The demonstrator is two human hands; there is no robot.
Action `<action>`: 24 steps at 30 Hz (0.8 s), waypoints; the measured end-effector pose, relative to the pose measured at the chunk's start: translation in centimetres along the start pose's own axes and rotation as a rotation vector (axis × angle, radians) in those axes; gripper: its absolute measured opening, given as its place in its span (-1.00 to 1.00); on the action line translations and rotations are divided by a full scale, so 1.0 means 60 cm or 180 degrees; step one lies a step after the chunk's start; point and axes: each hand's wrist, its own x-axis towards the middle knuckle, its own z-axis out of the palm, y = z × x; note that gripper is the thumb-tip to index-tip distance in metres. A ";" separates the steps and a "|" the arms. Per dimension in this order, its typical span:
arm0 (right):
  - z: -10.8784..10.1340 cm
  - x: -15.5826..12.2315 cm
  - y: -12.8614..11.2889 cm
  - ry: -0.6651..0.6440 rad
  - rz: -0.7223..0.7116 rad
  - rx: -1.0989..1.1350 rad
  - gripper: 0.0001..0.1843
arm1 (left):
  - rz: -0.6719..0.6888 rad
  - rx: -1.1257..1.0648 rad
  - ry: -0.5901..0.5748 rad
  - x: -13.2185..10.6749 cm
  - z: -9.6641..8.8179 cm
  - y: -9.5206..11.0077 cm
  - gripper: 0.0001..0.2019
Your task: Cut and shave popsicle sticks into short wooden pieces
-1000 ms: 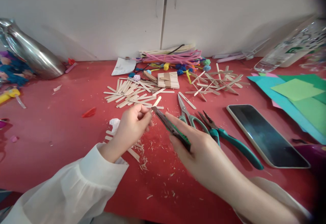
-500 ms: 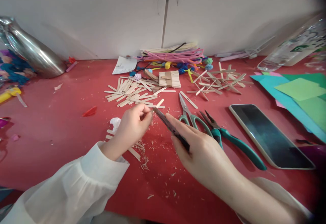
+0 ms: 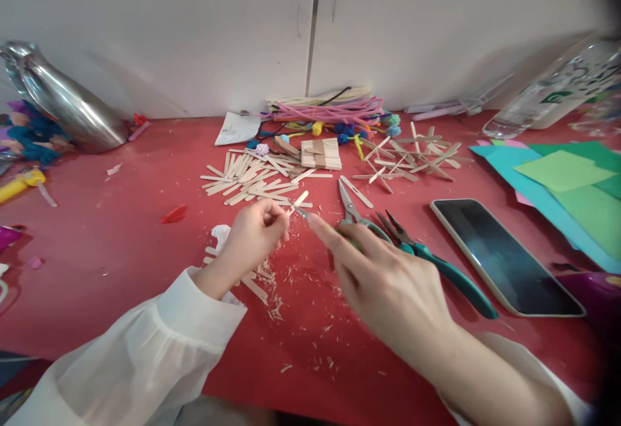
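My left hand is closed in a pinch on a small wooden stick that points up and to the right. My right hand is closed around a utility knife; the hand hides nearly all of it, and only its blade tip shows beside the outstretched forefinger, right at the stick. Wood shavings lie on the red table under both hands.
A pile of loose craft sticks lies behind my hands, with a stacked block of sticks, glued stick crosses and pipe cleaners. Scissors, teal pliers, a phone and coloured paper lie right. A metal jug lies left.
My right hand has turned over the knife, so its green body no longer shows. The blade tip has moved up against the stick in my left hand.
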 end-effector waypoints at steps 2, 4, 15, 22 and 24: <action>-0.005 0.010 0.009 0.0258 0.0483 0.0636 -0.55 | 0.0041 -0.0046 -0.0027 -0.002 0.001 0.003 -0.83; -0.004 0.020 0.019 0.0344 0.1166 0.1455 -0.64 | 0.0211 -0.0068 0.0006 -0.005 0.004 0.008 -0.84; 0.034 0.049 0.045 0.0201 0.2641 0.4843 -0.70 | 0.1406 0.1350 -0.0059 -0.039 0.038 0.050 -0.89; 0.033 0.052 0.059 0.0543 0.2357 0.4600 -0.75 | 0.0573 -0.0626 -0.1081 0.001 0.047 0.063 -0.75; 0.031 0.052 0.063 0.0627 0.2313 0.4504 -0.77 | 0.0382 -0.0939 -0.1286 0.008 0.045 0.058 -0.74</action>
